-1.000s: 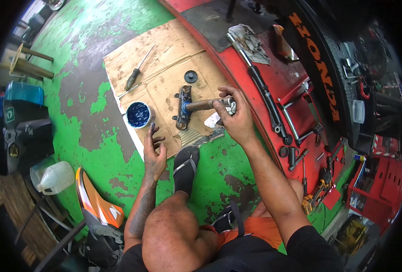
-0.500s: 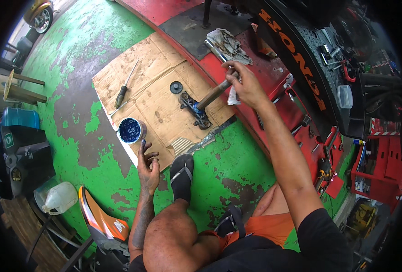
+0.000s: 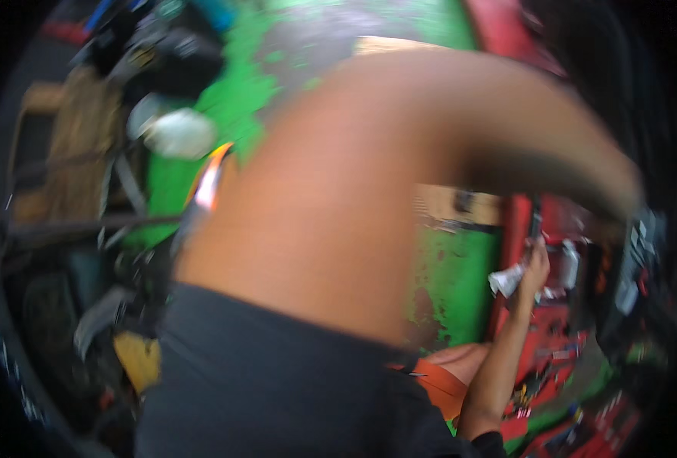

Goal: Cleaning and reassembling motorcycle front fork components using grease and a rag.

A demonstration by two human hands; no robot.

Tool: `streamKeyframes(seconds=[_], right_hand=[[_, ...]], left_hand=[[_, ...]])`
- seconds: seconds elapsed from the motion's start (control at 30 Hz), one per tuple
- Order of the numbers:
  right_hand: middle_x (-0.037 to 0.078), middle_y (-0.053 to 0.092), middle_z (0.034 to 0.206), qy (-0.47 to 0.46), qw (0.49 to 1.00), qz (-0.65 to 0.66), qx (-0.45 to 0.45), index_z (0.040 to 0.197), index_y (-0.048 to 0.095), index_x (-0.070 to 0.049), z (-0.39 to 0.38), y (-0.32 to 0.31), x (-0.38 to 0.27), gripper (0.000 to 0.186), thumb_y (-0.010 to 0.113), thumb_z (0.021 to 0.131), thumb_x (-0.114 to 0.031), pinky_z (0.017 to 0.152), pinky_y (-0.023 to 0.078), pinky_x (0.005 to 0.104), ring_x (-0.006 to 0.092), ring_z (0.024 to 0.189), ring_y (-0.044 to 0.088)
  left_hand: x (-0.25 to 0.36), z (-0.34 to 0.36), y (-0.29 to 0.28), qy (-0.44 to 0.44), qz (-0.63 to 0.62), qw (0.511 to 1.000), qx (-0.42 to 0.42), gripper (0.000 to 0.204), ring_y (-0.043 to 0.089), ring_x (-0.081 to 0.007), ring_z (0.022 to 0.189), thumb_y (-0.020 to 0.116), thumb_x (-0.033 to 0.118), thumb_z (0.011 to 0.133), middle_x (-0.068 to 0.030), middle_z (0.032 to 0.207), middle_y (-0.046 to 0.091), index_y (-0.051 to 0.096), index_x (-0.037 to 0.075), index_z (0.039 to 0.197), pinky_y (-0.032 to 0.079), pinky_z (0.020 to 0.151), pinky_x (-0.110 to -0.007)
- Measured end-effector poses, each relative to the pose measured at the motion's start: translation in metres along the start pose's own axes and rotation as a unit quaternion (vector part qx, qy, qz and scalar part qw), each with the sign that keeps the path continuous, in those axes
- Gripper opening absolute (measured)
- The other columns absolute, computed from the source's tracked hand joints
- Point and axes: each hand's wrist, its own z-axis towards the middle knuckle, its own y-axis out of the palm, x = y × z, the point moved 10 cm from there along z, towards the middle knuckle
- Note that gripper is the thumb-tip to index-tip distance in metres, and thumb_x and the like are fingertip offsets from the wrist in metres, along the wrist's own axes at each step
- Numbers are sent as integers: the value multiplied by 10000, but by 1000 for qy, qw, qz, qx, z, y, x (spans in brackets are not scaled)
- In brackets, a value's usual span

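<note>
My left arm is raised and sweeps across the middle of the view, smeared by motion. Its forearm ends at the far right, where my left hand (image 3: 627, 194) is too blurred to show its fingers. Lower right, my right hand (image 3: 536, 267) is closed around a dark rod-like metal piece (image 3: 535, 218) that points upward. A crumpled white cloth (image 3: 505, 281) hangs at the same hand. Past my left arm, a dark part (image 3: 464, 201) lies on the brown cardboard (image 3: 439, 204); the arm hides most of that sheet.
A red platform (image 3: 515, 229) with scattered tools runs along the right. Green floor with worn patches (image 3: 453, 282) lies between it and me. On the left are a whitish plastic jug (image 3: 179, 133), an orange panel (image 3: 210, 179), wooden boards (image 3: 86, 145) and a black bulky item (image 3: 172, 57).
My view has swung, with the cardboard shifting right. My left arm has risen from beside the blue grease tub and crossed to the right. My right hand keeps its hold.
</note>
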Motion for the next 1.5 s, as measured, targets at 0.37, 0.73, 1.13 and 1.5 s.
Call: streamKeyframes(seconds=[0.37,0.73,1.13,1.5], right_hand=[[124,609,1316,129,889,440,18,1435,474,-34,-98,20,-42,462,551,992,-141,1082,450,442,275,1231,579],[64,683,1071,2,760,628,166,1228,617,-55,-111,-44,-152,418,430,1080,-399,896,522,350,200,965,654],[-35,384,529,-93,740,666,5,973,549,-113,-113,-72,-208,370,431,1072,-450,475,460,306,130,411,420],[43,659,1038,-124,892,336,276,1186,624,-59,-129,-83,-167,281,451,1094,-260,847,486,269,120,982,606]], left_hand=[[217,371,-136,227,127,961,94,595,615,-318,1185,626,103,877,-181,1430,520,477,96,1453,532,986,-404],[280,250,-44,304,278,881,232,421,414,-457,1355,603,234,884,-166,1632,252,645,187,1301,419,989,-633],[295,247,-53,454,-110,883,47,577,209,-485,1491,711,1,749,-264,1633,138,627,126,1306,306,1179,-526],[302,249,-16,364,117,902,199,744,241,-508,1452,717,169,754,-263,1632,168,491,21,1448,288,1145,-621]])
